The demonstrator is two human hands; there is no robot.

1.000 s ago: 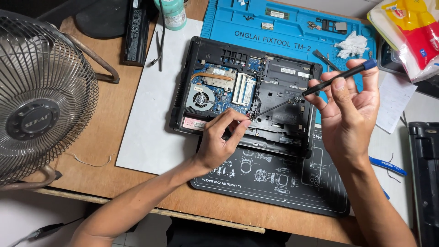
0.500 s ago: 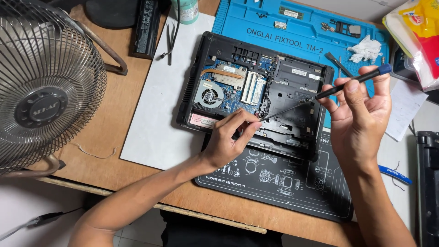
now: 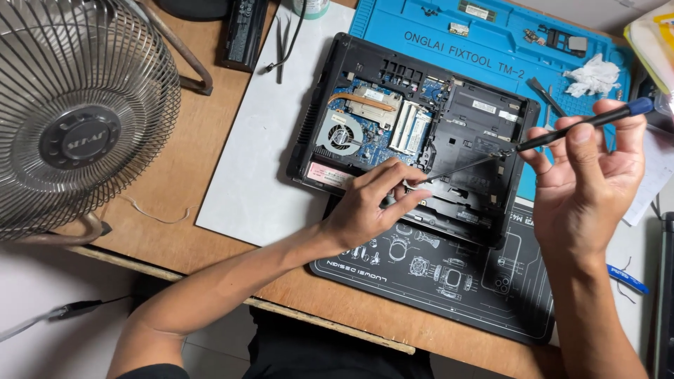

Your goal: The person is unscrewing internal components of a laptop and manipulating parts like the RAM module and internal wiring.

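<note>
An opened black laptop (image 3: pixel 463 133) lies bottom-up, its fan, copper heat pipe and circuit board exposed. My right hand (image 3: pixel 586 186) pinches a long thin screwdriver (image 3: pixel 554 137) with a blue cap, its shaft slanting down-left toward the laptop's near edge. My left hand (image 3: pixel 368 207) rests on that near edge with fingers curled around the screwdriver's tip; the tip itself is hidden under the fingers.
A black work mat (image 3: pixel 449 270) lies under the laptop, a blue repair mat (image 3: pixel 491 31) with small parts and a crumpled tissue (image 3: pixel 593 76) behind it. A metal desk fan (image 3: pixel 77 119) stands at left. A laptop battery (image 3: pixel 242 31) and tweezers (image 3: pixel 281 38) lie at the back.
Both hands and the screwdriver keep nearly the same pose over the laptop. The camera view has shifted slightly, so everything sits a little lower and to the right in frame.
</note>
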